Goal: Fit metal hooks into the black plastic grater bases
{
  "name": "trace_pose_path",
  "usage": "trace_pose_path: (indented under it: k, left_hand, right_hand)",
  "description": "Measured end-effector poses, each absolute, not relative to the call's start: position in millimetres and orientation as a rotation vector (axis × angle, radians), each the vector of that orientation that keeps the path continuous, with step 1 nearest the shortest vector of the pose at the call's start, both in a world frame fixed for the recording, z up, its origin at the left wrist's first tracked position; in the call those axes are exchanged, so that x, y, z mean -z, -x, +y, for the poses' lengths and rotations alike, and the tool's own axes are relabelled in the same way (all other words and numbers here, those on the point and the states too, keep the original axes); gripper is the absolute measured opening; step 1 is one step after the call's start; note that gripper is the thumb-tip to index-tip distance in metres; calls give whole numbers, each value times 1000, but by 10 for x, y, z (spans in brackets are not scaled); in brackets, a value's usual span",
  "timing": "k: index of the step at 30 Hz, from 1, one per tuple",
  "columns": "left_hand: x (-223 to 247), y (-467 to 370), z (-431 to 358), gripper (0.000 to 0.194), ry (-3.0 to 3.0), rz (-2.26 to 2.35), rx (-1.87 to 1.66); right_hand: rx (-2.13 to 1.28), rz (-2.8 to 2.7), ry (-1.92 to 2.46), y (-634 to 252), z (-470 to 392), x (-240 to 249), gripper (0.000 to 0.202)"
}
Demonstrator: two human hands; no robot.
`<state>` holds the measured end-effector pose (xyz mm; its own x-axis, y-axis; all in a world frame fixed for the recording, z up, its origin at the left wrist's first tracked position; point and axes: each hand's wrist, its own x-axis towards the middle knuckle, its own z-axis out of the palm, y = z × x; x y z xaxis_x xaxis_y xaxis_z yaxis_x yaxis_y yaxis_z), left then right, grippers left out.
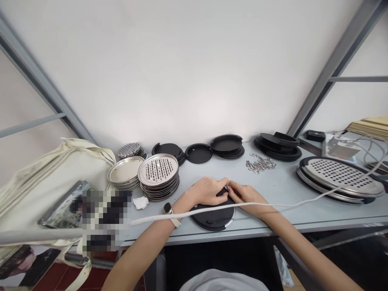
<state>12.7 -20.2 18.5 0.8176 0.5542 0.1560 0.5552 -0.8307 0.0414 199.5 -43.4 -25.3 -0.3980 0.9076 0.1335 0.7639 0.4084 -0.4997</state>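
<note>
A black round disc [214, 218] with a strip of shiny metal rim lies near the table's front edge, under my hands. My left hand [207, 192] rests over its upper part, with curled fingers reaching to the far right rim. Meeting it there, my right hand [242, 195] has its fingertips pinched together. Whatever sits between the fingertips is too small or hidden to make out. Left of the disc stands a stack of round metal grater plates [158, 169]. A pile of small metal hooks or links [260, 164] lies beyond my right hand.
A white cable [194, 211] crosses in front of both forearms. Along the wall lie black round holders [198, 153], more black parts [277, 145] and plain metal discs [125, 169]. Large oval graters [339, 173] are at right, a cream tote bag [27, 194] at left.
</note>
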Motion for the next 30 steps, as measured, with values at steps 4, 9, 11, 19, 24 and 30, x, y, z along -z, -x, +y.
trace_pose_path:
  k: [4,9,11,19,24,30]
  left_hand:
    - [-196,-127,-211,18,2994,-903,245]
    - [-176,-125,-197,18,2999,-914,234]
    - [-169,-124,-192,19,3001,-912,236]
    - [-170,-131,-195,20,2988,-913,216]
    - [-172,-124,-196,21,2992,-899,245]
    - [-188,-124,-206,22,3002,-928,239]
  right_hand:
    - [-485,-2278,1457,-1994,-434,243,29]
    - [-510,-2290,1453,-1990,-430,242,38]
    - [-529,-2283,1452,-1990,-429,244,40]
    - [-509,-2307,1438,-1991,-451,194,36]
    - [-465,-2340,1408,-2012,-458,199,20]
    - [-493,-2364,1375,-2026,-454,216,17]
